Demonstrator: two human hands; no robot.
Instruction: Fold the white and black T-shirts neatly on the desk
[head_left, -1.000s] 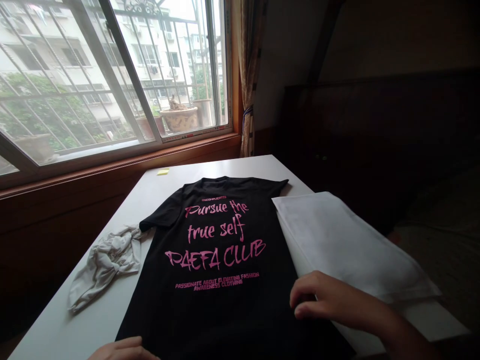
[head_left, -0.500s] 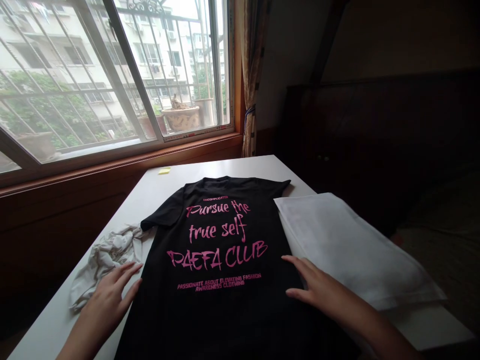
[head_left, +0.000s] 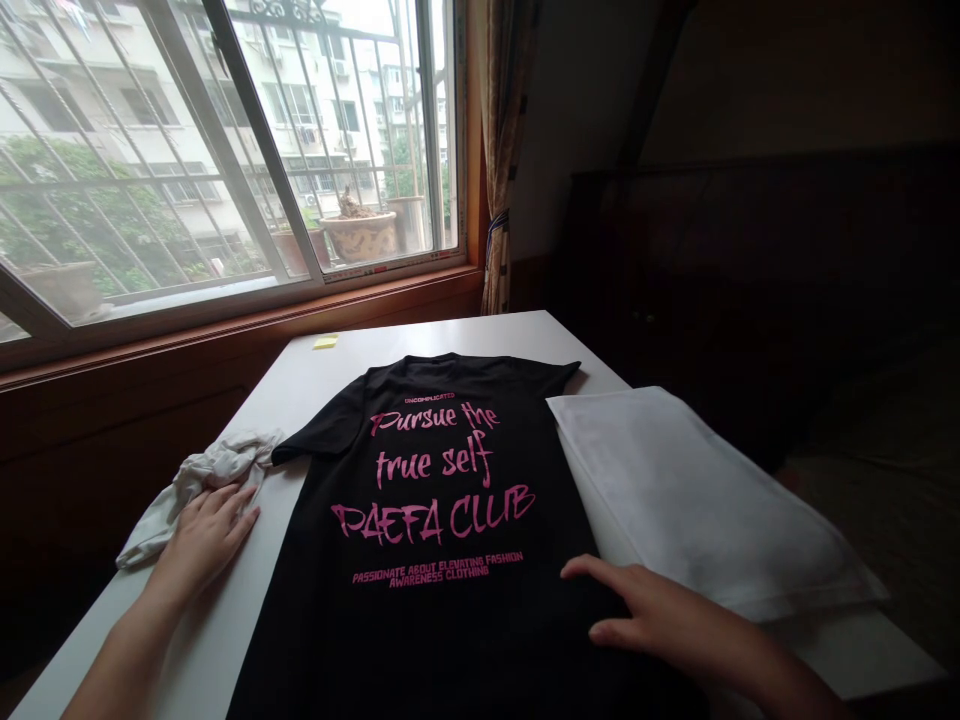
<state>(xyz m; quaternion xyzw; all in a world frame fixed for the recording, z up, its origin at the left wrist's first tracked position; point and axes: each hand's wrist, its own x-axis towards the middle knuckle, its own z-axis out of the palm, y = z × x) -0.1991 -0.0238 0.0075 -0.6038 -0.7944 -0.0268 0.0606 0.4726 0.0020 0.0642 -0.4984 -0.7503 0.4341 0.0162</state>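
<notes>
A black T-shirt (head_left: 435, 630) with pink lettering lies spread out flat, its collar toward the far end of the white table (head_left: 487, 335). To its left is a crumpled pale cloth (head_left: 161, 510). My left hand (head_left: 214, 530) rests on the near part of that cloth, fingers stretched out and not wrapped round it. My right hand (head_left: 619, 600) is at the shirt's right side, thumb and fingers apart. Nothing shows between them. The lower end of the shirt runs out of view at the bottom.
A folded white sheet-like cloth (head_left: 705, 490) lies to the right of the shirt and partly along the table edge. A yellow sticky note (head_left: 325, 342) is at the far left corner. A barred window (head_left: 225, 150) and a tied curtain (head_left: 501, 200) stand behind the table.
My left hand has moved left, off the shirt's edge and onto the crumpled cloth, which has shifted up and left. My right hand has come slightly nearer along the shirt.
</notes>
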